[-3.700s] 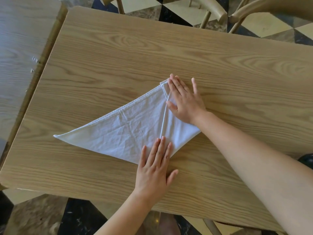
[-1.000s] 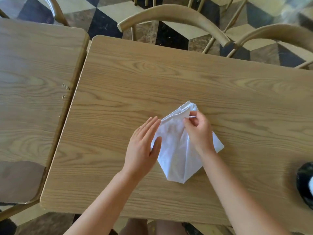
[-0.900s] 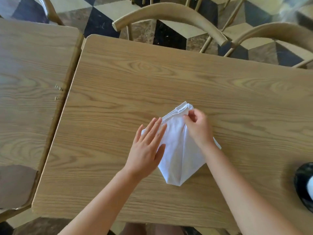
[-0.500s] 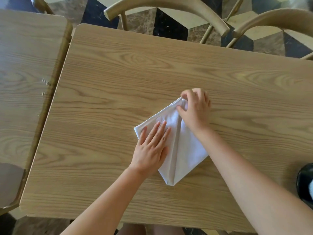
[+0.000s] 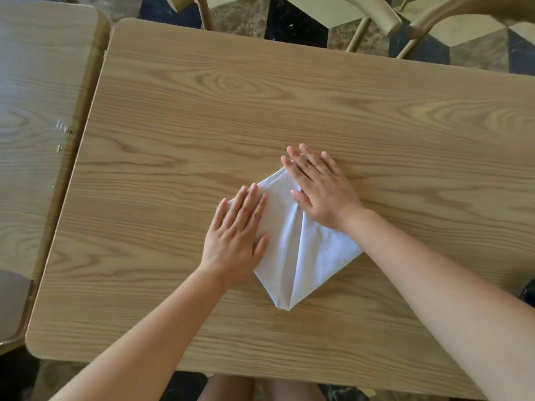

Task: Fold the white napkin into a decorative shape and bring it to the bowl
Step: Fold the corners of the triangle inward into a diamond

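A light wooden table (image 5: 289,111) is carrying the white napkin (image 5: 301,250), folded into a kite shape and lying near its middle. The left hand (image 5: 236,241) and right hand (image 5: 321,189) are both pressing flat on the napkin's upper flaps, fingers extended and slightly spread.
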The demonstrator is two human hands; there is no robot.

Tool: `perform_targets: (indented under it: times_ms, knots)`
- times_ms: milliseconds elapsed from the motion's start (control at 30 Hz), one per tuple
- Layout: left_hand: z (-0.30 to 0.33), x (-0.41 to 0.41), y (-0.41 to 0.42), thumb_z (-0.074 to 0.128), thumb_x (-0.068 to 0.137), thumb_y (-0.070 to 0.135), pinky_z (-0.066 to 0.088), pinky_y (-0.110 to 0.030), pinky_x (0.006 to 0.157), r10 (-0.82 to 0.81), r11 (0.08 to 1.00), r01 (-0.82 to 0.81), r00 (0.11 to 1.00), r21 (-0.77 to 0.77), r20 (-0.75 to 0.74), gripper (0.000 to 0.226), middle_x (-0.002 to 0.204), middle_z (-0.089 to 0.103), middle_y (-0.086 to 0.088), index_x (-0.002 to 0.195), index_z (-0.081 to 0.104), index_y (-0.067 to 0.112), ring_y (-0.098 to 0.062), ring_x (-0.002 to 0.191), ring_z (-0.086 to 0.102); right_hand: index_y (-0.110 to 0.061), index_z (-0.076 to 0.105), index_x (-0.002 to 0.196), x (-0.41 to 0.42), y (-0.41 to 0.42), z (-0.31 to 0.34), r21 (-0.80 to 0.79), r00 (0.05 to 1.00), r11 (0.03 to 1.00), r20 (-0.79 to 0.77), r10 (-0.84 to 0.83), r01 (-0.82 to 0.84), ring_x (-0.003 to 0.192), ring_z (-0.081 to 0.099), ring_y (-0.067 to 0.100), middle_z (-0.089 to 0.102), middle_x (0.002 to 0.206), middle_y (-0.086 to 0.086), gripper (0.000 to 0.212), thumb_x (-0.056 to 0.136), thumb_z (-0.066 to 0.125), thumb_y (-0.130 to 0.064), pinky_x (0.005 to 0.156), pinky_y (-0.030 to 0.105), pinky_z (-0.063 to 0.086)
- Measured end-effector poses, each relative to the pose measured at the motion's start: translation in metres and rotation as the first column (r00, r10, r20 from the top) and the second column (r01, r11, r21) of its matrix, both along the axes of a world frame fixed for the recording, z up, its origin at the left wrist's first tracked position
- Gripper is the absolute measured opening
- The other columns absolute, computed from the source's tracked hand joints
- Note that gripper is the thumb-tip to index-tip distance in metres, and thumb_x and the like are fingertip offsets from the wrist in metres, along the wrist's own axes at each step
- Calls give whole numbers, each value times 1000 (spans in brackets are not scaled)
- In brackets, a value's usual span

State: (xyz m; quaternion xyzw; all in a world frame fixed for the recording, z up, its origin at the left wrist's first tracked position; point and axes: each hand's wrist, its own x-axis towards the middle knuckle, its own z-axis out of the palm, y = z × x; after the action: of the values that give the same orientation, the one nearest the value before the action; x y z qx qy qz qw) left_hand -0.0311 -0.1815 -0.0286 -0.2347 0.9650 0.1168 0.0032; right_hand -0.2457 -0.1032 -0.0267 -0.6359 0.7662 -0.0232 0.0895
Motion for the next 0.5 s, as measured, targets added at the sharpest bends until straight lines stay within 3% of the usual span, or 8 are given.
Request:
perform_targets:
  times_ms: [167,300,400,500]
  knots:
    - [7,27,12,22,96,48,6,-39,117,97,995,-97,995,-18,18,65,153,26,-8,145,28,6,-14,141,20,-19,14,147,1,1,1,7,1000,1000,-3,0,0,143,8,18,17,156,2,60,92,23,-41,115,46,11]
    - [16,-9,18,23,98,43,10,-44,116,82,996,-85,994,-37,-70,61,153,23,-9,144,30,4,-18,141,21,-20,11,148,1,0,1,11,1000,1000,5,4,-4,144,6,18,13,156,1,60,92,20,-40,115,46,9]
    - [7,-34,39,11,99,43,13,-47,115,137,991,-137,990,5,-30,62,153,26,-10,145,29,6,-20,142,22,-19,12,148,1,0,2,10,1000,1000,-5,-1,1,144,7,19,14,156,1,60,91,18,-37,114,45,8]
    - [-1,-30,60,20,97,38,17,-49,112,190,982,-190,982,5,-13,54,152,30,-7,145,30,15,-20,140,27,-20,11,148,1,0,2,18,1000,1000,-10,3,-2,144,6,19,13,157,1,60,91,17,-36,114,44,7]
